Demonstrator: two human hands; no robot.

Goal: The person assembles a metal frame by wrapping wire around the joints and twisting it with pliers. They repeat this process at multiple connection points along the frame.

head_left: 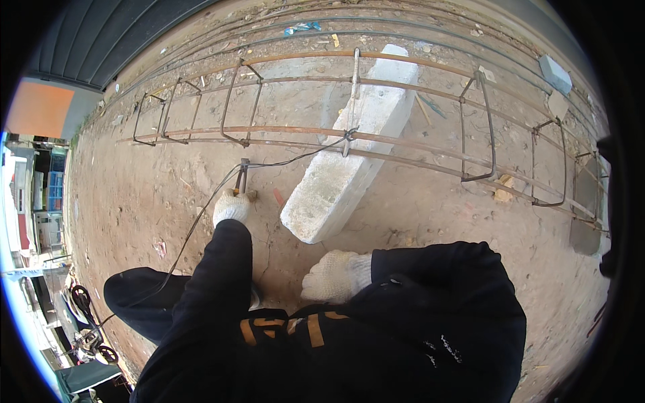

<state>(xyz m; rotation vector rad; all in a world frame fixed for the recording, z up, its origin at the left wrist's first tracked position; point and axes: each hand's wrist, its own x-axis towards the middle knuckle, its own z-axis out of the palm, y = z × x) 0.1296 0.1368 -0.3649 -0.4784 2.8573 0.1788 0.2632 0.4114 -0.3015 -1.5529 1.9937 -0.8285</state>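
My left hand [232, 207], in a white knit glove, is closed around the handles of a pair of pincers [244, 173]; their head points away from me. Dark tie wire [269, 164] runs past the pincers to a joint on a rusty rebar cage [410, 142], and its long tail drops across my left leg. The cage lies across a whitish concrete block [336, 181]. My right hand [330, 277], gloved alike, is curled closed in front of my body, just below the block's near end. Whatever its fingers may hold is hidden.
Long steel bars [430, 41] lie along the ground at the back. A smaller pale block [555, 74] sits at the far right, and a grey slab [586, 225] near the cage's right end. A broken stone [504, 188] rests beneath the cage. A parked motorbike [91, 336] stands at lower left.
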